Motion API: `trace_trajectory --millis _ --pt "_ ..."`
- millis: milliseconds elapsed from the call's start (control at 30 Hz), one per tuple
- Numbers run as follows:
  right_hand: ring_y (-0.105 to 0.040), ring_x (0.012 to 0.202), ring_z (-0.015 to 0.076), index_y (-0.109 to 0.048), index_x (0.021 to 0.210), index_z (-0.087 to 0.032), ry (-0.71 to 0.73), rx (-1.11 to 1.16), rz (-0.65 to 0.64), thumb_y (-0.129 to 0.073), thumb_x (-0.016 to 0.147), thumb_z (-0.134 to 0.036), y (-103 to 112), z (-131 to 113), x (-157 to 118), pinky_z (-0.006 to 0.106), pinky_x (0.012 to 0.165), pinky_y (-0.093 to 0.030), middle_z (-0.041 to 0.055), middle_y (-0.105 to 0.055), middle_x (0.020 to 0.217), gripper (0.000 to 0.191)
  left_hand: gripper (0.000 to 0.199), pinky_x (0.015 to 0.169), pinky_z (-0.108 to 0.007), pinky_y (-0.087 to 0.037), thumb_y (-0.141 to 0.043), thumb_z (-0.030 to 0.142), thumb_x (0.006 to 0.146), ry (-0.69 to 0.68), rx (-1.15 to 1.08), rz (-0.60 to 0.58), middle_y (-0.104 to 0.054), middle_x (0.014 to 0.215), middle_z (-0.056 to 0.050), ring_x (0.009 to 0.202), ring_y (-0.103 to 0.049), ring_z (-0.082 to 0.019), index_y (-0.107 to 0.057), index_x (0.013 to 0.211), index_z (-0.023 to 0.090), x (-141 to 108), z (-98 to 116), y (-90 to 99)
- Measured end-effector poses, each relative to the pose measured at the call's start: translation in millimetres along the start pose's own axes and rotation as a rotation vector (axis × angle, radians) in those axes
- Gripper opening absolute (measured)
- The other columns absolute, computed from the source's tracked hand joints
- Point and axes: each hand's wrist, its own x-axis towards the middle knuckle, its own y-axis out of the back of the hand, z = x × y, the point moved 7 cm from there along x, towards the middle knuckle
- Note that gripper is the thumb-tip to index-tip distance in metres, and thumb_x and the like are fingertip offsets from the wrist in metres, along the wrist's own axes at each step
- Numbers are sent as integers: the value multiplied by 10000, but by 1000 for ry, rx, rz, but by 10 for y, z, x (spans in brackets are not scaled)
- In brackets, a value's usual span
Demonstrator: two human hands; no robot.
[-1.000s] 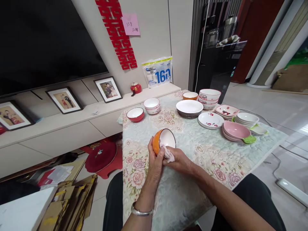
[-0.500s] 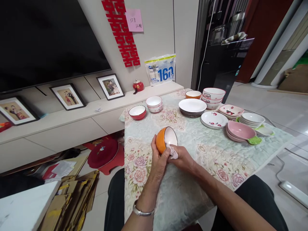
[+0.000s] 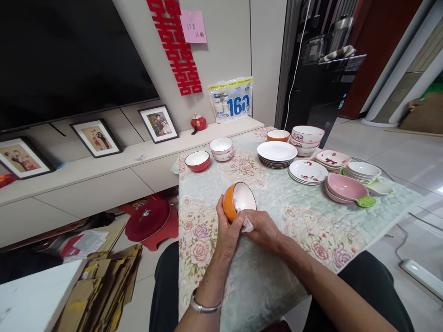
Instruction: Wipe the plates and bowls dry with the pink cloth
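Note:
An orange bowl (image 3: 229,203) with a white inside and a dark rim is held tilted above the near part of the table, its mouth turned to the right. My left hand (image 3: 228,230) grips it from the left and below, thumb near the rim. At the bowl's lower rim, my right hand (image 3: 261,227) is closed on a crumpled white cloth (image 3: 248,225), pressed against the bowl. Part of the cloth and the right fingertips are hidden.
On the flowered tablecloth (image 3: 200,235) stand a red bowl (image 3: 197,162), pink-rimmed bowls (image 3: 222,150), a stack of white plates (image 3: 277,152), flower-patterned plates (image 3: 308,171) and pink dishes (image 3: 346,186). A red stool (image 3: 162,233) and flattened cardboard (image 3: 100,286) lie left of the table.
My right hand and the cloth have shifted slightly along the bowl's rim. The bowl has turned a little, so more of its white inside shows.

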Motion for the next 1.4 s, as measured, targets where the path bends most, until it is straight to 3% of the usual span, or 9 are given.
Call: trace_trajectory --millis 133,267,433,600,767,933,1133,1233,1400 --pt "-596 764 170 -581 891 -177 45 188 -20 -603 854 -243 -14 -59 30 268 697 -470 28 -650 860 79 727 1136 -417 -359 -677 415 830 10 -54 7 -495 1446 -95 1331 -482 -260 -349 1462 267 15 -4 2" --pt "-602 1038 238 -598 1082 -166 201 -74 -144 -567 810 -122 1 -164 18 380 934 -459 102 -667 1102 277 569 1070 -407 -433 -637 442 852 59 -149 71 -592 1307 -73 1251 -559 -255 -462 1367 273 41 -16 25" --pt "-571 1133 262 -623 1113 -147 140 -370 -107 -485 786 -22 61 -82 -7 510 1094 -327 134 -669 1124 376 646 1087 -399 -416 -676 399 837 43 -98 24 -550 1382 -82 1284 -533 -252 -415 1417 282 11 12 -14" --pt "-628 800 198 -656 921 -162 -2 -25 -30 -559 789 -107 3 -8 -7 304 751 -495 58 -699 876 173 825 1130 -450 -368 -715 396 799 16 -11 -23 -451 1491 -106 1354 -464 -283 -289 1496 277 -23 8 -26" --pt "-646 907 200 -444 1410 -210 -46 277 14 -625 850 -254 44 0 4 305 799 -505 65 -685 1110 590 694 1134 -442 -363 -669 454 825 -16 9 29 -496 1449 -104 1351 -465 -285 -410 1436 252 5 24 26" --pt "-591 1007 230 -588 1206 -188 230 -66 -166 -517 848 -90 -9 -175 -18 379 904 -478 92 -652 1075 378 585 1059 -415 -441 -657 480 833 31 -73 106 -598 1304 -98 1223 -576 -257 -497 1343 242 24 21 47" --pt "-499 1181 284 -610 1156 -169 197 -399 -38 -471 823 -11 38 -132 -31 497 1054 -377 155 -597 1169 393 558 1052 -403 -443 -684 432 827 45 -131 104 -603 1304 -89 1219 -580 -243 -506 1323 247 24 5 29" --pt "-560 1073 240 -617 1112 -177 150 -215 -39 -479 773 8 -5 -106 -36 403 955 -453 108 -641 1105 410 674 1057 -413 -442 -712 427 801 48 -83 50 -574 1354 -104 1239 -567 -260 -441 1394 255 10 -10 3" --pt "-527 671 136 -557 815 -186 -91 416 81 -566 850 -198 67 40 0 238 619 -430 -25 -569 720 38 848 1112 -399 -389 -738 430 773 -2 11 -38 -466 1474 -120 1344 -475 -275 -305 1480 250 -25 60 -86"
